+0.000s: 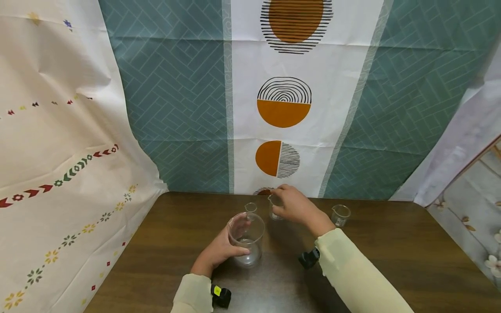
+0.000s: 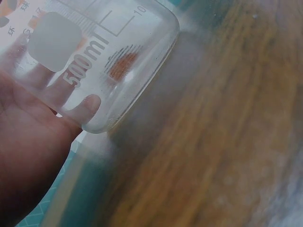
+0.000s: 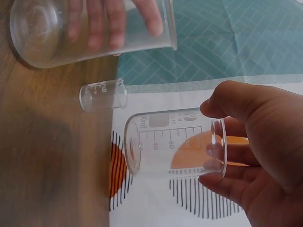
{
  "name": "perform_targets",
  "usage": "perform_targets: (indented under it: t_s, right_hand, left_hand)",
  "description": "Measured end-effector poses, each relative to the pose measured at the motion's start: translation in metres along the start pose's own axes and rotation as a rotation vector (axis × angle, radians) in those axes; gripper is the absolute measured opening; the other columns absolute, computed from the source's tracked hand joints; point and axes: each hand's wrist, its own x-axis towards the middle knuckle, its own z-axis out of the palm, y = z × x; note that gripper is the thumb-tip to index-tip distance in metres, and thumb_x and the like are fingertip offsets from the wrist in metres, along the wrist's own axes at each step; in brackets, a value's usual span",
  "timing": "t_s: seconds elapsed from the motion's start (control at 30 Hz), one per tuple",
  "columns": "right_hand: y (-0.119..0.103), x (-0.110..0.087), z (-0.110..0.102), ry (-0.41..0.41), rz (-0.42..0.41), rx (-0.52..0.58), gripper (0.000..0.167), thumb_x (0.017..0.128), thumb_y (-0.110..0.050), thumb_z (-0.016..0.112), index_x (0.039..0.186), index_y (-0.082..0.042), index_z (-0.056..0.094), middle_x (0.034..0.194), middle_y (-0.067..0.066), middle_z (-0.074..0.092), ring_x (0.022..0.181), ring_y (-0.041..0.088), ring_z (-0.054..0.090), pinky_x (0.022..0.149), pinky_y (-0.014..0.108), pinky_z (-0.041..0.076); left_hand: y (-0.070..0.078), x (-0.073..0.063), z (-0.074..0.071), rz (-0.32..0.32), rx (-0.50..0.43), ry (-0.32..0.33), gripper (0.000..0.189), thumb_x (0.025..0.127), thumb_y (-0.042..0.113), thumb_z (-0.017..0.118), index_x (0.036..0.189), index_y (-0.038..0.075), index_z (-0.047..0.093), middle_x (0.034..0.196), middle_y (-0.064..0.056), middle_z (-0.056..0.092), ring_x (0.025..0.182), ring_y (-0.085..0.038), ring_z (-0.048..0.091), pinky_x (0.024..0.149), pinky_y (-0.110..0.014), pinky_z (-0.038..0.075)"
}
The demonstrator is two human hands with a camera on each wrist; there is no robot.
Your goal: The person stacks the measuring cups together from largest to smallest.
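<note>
My left hand [image 1: 220, 248] wraps around a large clear glass beaker [image 1: 254, 248] near the middle of the table. In the left wrist view the beaker [image 2: 137, 33] carries a 500 ml marking, and the fingers show through its glass. Farther back, my right hand [image 1: 298, 206] holds a smaller graduated beaker [image 3: 158, 156] by its upper rim, thumb on one side and fingers on the other. That beaker looks empty. A tiny beaker [image 3: 102, 96] stands between the two, just behind the large one.
Another small beaker [image 1: 341, 214] stands at the back right, beyond my right forearm. The brown wooden table [image 1: 383, 252] ends at a patterned cloth backdrop [image 1: 188, 113]. A cream cloth [image 1: 58, 143] hangs on the left, a floral one [image 1: 465, 204] on the right.
</note>
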Motion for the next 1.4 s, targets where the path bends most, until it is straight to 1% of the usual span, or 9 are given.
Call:
perform_targets:
  t_s: [0.2, 0.53, 0.6, 0.8, 0.87, 1.0, 1.07, 1.23, 1.4]
  right_hand:
    - [-0.007, -0.003, -0.003, -0.006, -0.003, 0.006, 0.051, 0.088, -0.021, 0.064, 0.132, 0.001, 0.056, 0.126, 0.019, 0.059, 0.113, 0.033, 0.057, 0.098, 0.045, 0.047]
    - [-0.019, -0.007, -0.012, 0.003, -0.025, -0.002, 0.049, 0.088, -0.023, 0.065, 0.131, -0.001, 0.057, 0.126, 0.016, 0.06, 0.114, 0.031, 0.057, 0.099, 0.045, 0.047]
    - [-0.021, -0.007, -0.014, 0.01, -0.031, 0.0, 0.049, 0.088, -0.024, 0.065, 0.131, -0.002, 0.058, 0.125, 0.015, 0.06, 0.113, 0.03, 0.057, 0.098, 0.044, 0.047]
    - [-0.027, -0.009, -0.018, 0.024, -0.046, -0.008, 0.045, 0.087, -0.025, 0.064, 0.127, -0.005, 0.061, 0.12, 0.011, 0.061, 0.11, 0.028, 0.057, 0.096, 0.043, 0.047]
    - [-0.029, -0.01, -0.02, 0.033, -0.056, -0.009, 0.044, 0.086, -0.025, 0.064, 0.126, -0.006, 0.061, 0.119, 0.01, 0.062, 0.109, 0.027, 0.057, 0.095, 0.043, 0.048]
    - [-0.033, -0.011, -0.024, 0.047, -0.062, -0.014, 0.043, 0.087, -0.025, 0.064, 0.125, -0.007, 0.062, 0.12, 0.009, 0.062, 0.109, 0.026, 0.057, 0.095, 0.041, 0.048]
    - [-0.035, -0.012, -0.026, 0.052, -0.068, -0.018, 0.043, 0.087, -0.026, 0.064, 0.125, -0.007, 0.062, 0.119, 0.009, 0.062, 0.107, 0.025, 0.057, 0.094, 0.041, 0.048]
    - [-0.04, -0.012, -0.031, 0.064, -0.08, -0.026, 0.044, 0.086, -0.026, 0.064, 0.125, -0.006, 0.062, 0.119, 0.009, 0.063, 0.106, 0.025, 0.058, 0.093, 0.041, 0.049]
    - [-0.045, -0.012, -0.036, 0.071, -0.073, -0.034, 0.046, 0.086, -0.027, 0.064, 0.127, -0.005, 0.061, 0.122, 0.009, 0.062, 0.107, 0.025, 0.058, 0.094, 0.041, 0.049]
  left_hand:
    - [-0.005, -0.005, 0.0, -0.004, -0.004, 0.002, 0.093, 0.076, 0.008, 0.081, 0.149, 0.018, 0.024, 0.15, -0.014, 0.041, 0.142, -0.032, 0.034, 0.116, -0.05, 0.025]
    - [-0.007, -0.007, -0.001, 0.002, -0.021, 0.002, 0.093, 0.077, 0.007, 0.08, 0.15, 0.018, 0.024, 0.15, -0.013, 0.04, 0.142, -0.033, 0.034, 0.116, -0.051, 0.024]
    - [-0.007, -0.007, -0.001, 0.003, -0.019, 0.003, 0.093, 0.077, 0.008, 0.081, 0.15, 0.018, 0.024, 0.15, -0.013, 0.04, 0.142, -0.033, 0.034, 0.116, -0.048, 0.026]
    - [-0.007, -0.007, -0.001, 0.011, -0.031, -0.017, 0.095, 0.077, 0.009, 0.08, 0.151, 0.017, 0.022, 0.151, -0.017, 0.038, 0.142, -0.036, 0.033, 0.112, -0.03, 0.033]
    - [-0.006, -0.006, -0.001, 0.005, -0.026, -0.015, 0.095, 0.077, 0.01, 0.081, 0.151, 0.019, 0.022, 0.151, -0.016, 0.038, 0.142, -0.034, 0.033, 0.113, -0.033, 0.032]
    - [-0.004, -0.005, 0.001, -0.005, -0.014, -0.008, 0.094, 0.076, 0.01, 0.081, 0.15, 0.021, 0.023, 0.151, -0.014, 0.039, 0.141, -0.033, 0.034, 0.115, -0.048, 0.027]
    - [-0.004, -0.004, 0.001, 0.0, -0.01, -0.007, 0.095, 0.076, 0.009, 0.081, 0.15, 0.021, 0.023, 0.151, -0.015, 0.038, 0.141, -0.034, 0.035, 0.115, -0.052, 0.025]
    - [-0.002, -0.003, 0.0, -0.001, -0.013, -0.01, 0.095, 0.076, 0.007, 0.08, 0.151, 0.019, 0.022, 0.152, -0.016, 0.037, 0.141, -0.035, 0.034, 0.115, -0.053, 0.025]
    - [-0.002, -0.001, -0.001, 0.021, -0.022, -0.026, 0.097, 0.077, 0.008, 0.08, 0.152, 0.016, 0.02, 0.153, -0.02, 0.034, 0.142, -0.038, 0.032, 0.115, -0.053, 0.025]
